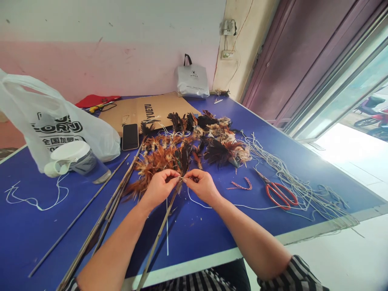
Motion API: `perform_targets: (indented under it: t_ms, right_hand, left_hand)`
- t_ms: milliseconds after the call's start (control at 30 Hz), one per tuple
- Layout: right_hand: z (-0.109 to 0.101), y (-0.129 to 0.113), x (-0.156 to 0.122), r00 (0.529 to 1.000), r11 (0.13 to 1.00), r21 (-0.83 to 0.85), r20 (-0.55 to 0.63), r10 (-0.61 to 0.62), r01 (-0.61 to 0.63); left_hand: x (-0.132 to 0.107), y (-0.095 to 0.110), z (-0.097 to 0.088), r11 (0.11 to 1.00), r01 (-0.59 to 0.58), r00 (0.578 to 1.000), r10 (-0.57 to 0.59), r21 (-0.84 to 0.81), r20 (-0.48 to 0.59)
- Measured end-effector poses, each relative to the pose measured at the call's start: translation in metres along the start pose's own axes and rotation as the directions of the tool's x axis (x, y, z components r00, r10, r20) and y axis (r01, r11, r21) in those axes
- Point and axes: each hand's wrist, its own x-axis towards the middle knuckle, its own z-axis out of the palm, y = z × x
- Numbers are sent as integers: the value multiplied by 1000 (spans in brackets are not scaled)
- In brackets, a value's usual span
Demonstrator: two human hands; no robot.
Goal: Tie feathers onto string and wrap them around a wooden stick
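Observation:
My left hand (160,186) and my right hand (202,186) meet over the blue table (212,234), both pinched closed on a thin white string (197,202) at the top of a slim bamboo stick (157,236). Brown and black feathers (160,159) are bunched at that stick's end, just beyond my fingers. The string trails from my right hand across the table to the right. More loose feathers (221,141) lie in a heap farther back.
Red-handled scissors (280,194) and a tangle of cut strings (303,190) lie right. Several spare sticks (103,214) lie left, by a white plastic bag (54,121), a lidded jar (81,161) and a phone (130,136). Cardboard (154,109) and a paper bag (193,81) sit at the back.

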Motion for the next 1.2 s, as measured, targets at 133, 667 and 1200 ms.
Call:
perform_targets:
  t_ms: [133, 667, 1200]
  right_hand:
    - [0, -1, -1, 995, 994, -59, -26, -96, 95]
    - [-1, 1, 1, 991, 985, 136, 99, 91, -104]
    - [-1, 0, 1, 988, 983, 118, 86, 132, -142]
  left_hand:
    - [2, -3, -2, 997, 35, 998, -31, -75, 55]
    - [2, -6, 2, 998, -65, 998, 65, -18, 1]
    - [-2, -5, 4, 952, -181, 973, 209, 247, -94]
